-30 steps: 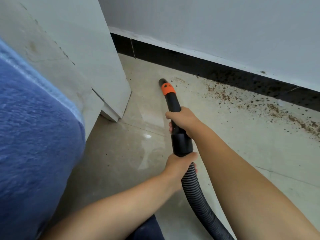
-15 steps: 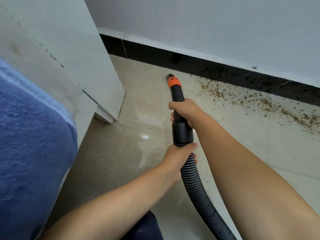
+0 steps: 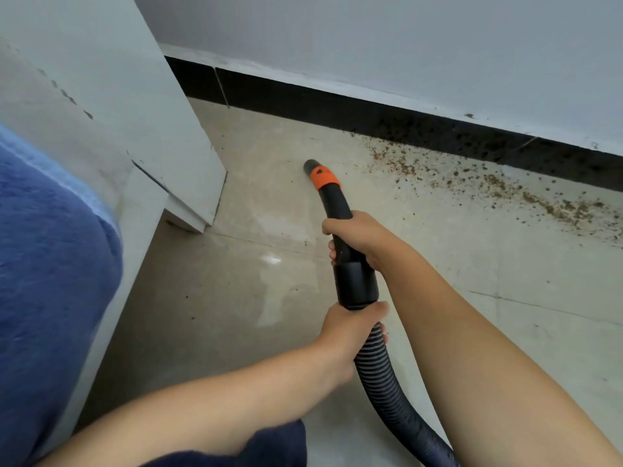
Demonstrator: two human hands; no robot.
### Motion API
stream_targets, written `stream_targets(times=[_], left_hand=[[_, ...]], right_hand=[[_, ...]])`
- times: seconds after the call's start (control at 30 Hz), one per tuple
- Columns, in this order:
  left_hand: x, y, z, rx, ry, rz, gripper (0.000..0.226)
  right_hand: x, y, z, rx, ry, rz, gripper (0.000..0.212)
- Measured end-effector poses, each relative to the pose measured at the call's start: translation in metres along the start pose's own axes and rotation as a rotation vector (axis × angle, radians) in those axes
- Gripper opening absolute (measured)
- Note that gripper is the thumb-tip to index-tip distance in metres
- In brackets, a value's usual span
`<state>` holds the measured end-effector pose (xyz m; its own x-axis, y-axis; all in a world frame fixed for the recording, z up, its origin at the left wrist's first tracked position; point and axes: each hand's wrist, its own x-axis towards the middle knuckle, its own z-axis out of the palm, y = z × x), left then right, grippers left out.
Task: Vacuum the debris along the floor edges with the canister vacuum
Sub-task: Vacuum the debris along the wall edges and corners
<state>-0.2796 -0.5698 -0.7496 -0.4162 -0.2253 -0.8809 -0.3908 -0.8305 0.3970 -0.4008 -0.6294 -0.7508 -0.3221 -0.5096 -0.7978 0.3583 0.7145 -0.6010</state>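
Observation:
A black vacuum nozzle [image 3: 332, 200] with an orange band near its tip points at the beige tiled floor, its mouth low over a bare patch left of the debris. My right hand [image 3: 360, 235] grips the nozzle's upper part. My left hand [image 3: 350, 326] is closed around the ribbed black hose [image 3: 387, 389] just below the black collar. Brown crumbly debris [image 3: 505, 187] lies scattered along the black skirting [image 3: 404, 124] to the right of the tip. The canister itself is out of view.
A white cabinet panel [image 3: 161, 139] stands at the left, its foot near the nozzle. A blue fabric mass [image 3: 47, 281] fills the lower left. A grey wall [image 3: 404, 45] rises above the skirting. Open floor lies to the right.
The nozzle tip has drawn back from the skirting toward me, and its mouth has swung left. Both hands keep the same grip.

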Motion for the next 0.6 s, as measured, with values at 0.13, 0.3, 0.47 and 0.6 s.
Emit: stream_targets(times=[0.13, 0.3, 0.47, 0.6], left_hand=[[-0.009, -0.014, 0.002, 0.008, 0.027, -0.028, 0.016], [-0.009, 0.007, 0.003, 0.127, -0.043, -0.014, 0.012], [-0.009, 0.018, 0.005, 0.006, -0.036, 0.010, 0.015], [-0.008, 0.021, -0.002, -0.122, 0.033, 0.031, 0.032]], right_hand=[[-0.009, 0.021, -0.003, 0.042, 0.019, -0.009, 0.015], [-0.005, 0.019, -0.025, 0.219, 0.266, -0.008, 0.013], [-0.003, -0.006, -0.015, 0.112, 0.151, -0.021, 0.012], [0.007, -0.022, 0.015, -0.074, -0.029, -0.026, 0.014]])
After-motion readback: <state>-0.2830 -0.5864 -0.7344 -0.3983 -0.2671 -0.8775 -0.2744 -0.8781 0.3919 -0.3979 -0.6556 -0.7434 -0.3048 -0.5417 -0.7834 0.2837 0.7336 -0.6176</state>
